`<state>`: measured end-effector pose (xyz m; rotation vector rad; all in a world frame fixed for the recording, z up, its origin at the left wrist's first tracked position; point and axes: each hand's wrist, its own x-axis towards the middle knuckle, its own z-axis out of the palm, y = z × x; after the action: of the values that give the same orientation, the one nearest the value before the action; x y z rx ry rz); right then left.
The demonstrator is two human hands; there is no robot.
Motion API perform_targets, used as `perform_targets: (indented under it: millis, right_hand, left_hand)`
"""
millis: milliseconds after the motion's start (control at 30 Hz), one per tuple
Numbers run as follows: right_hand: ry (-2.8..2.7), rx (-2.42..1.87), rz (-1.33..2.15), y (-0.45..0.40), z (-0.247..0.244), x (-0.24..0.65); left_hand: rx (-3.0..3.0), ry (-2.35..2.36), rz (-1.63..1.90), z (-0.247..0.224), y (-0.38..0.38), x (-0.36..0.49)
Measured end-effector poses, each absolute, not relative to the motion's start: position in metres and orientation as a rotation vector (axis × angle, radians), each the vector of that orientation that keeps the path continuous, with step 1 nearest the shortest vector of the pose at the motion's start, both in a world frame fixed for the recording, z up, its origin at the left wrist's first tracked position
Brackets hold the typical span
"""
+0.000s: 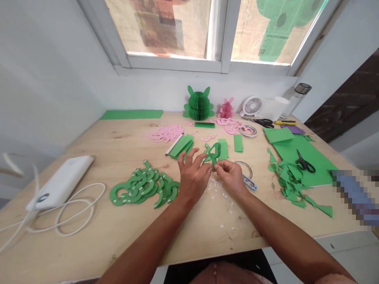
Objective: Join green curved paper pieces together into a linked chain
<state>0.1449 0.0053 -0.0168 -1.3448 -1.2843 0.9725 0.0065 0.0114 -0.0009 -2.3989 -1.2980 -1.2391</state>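
Pale wood worktop (124, 148) fills the view, below a window. Right side: large green paper sheet (314, 157) with black-handled scissors (305, 165) on it, loose green offcuts (290, 183) along its near edge. Left of the hands: heap of green C-shaped paper cutouts (142, 185), with a white power bank (60, 181) and white cable (74, 209) further left. Far edge: green honeycomb paper figure (199, 104) and smaller pink one (226, 108); pink paper cutouts (167, 133) lie nearer, left of centre.

Both hands are raised mid-worktop, with a curled green paper piece (213, 154) just ahead of them. Its long axis tilts up and away to the right. Right hand (231, 175) is nearer, almost closed, pinching the lower end between thumb and fingertips. Left hand (194, 177) is half open, fingers spread, reaching in from the left; its fingertips are right beside the piece, but whether it has hold cannot be told. Small white paper scraps (214, 185) are scattered below the hands.
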Motion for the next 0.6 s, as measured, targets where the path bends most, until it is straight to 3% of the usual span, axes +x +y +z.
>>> perform_targets:
  millis: [600]
  right_hand:
    - [-1.129,-1.341,1.027,0.010,-0.008,0.147]
  left_hand:
    - [-2.495,-1.356,-1.529,0.007,0.005,0.004]
